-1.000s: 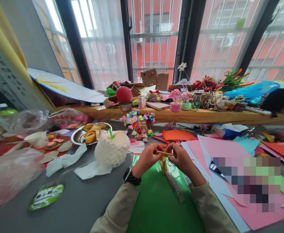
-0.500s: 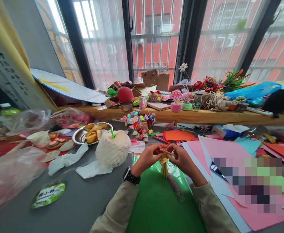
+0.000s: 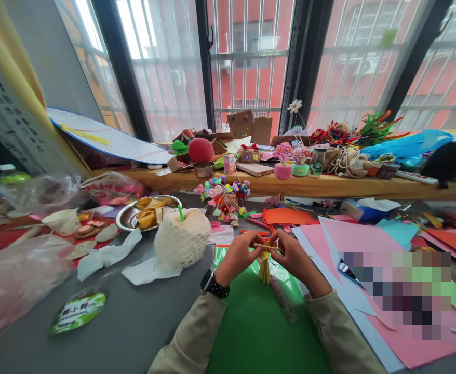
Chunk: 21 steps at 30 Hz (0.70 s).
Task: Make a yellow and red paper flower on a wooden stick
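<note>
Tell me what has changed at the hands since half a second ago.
The left hand has edged slightly right; the thin stick lies flatter, its left end lower. Nothing was let go: that hand and the right hand still hold the stick. The green sheet and netted coconut stayed put.

khaki sleeves (image 3: 197, 327), black watch (image 3: 207, 280), seemingly white-dotted strap (image 3: 218, 289)
</note>
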### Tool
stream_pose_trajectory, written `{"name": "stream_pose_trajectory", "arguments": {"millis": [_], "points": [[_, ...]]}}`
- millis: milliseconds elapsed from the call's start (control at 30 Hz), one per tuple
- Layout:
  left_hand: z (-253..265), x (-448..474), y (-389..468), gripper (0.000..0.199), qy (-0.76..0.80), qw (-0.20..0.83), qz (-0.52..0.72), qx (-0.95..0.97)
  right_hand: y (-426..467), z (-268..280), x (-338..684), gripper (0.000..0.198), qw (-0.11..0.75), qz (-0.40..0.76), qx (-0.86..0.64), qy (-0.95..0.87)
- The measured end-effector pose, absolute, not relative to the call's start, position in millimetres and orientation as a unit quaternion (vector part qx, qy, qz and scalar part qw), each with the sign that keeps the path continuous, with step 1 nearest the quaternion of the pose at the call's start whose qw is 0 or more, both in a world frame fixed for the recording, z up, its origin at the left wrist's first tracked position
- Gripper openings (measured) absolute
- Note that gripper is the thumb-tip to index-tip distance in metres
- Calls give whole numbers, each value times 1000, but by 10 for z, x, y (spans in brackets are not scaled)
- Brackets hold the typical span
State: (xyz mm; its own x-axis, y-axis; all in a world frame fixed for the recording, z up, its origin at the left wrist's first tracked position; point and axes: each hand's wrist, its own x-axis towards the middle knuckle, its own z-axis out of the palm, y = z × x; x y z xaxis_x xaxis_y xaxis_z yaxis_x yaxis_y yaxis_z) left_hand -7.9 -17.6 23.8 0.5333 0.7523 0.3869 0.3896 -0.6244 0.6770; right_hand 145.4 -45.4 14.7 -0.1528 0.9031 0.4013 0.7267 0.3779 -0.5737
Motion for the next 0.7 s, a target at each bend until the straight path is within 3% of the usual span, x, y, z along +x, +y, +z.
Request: {"name": "stream_pose_trajectory", "arguments": {"millis": [300, 700], "points": [[206, -53, -172, 10, 366, 222, 336, 839, -414, 114, 1461, 13, 357, 125, -538, -753], [163, -72, -119, 10, 335, 361, 337, 803, -444, 132, 1421, 16, 352, 133, -537, -755]]}}
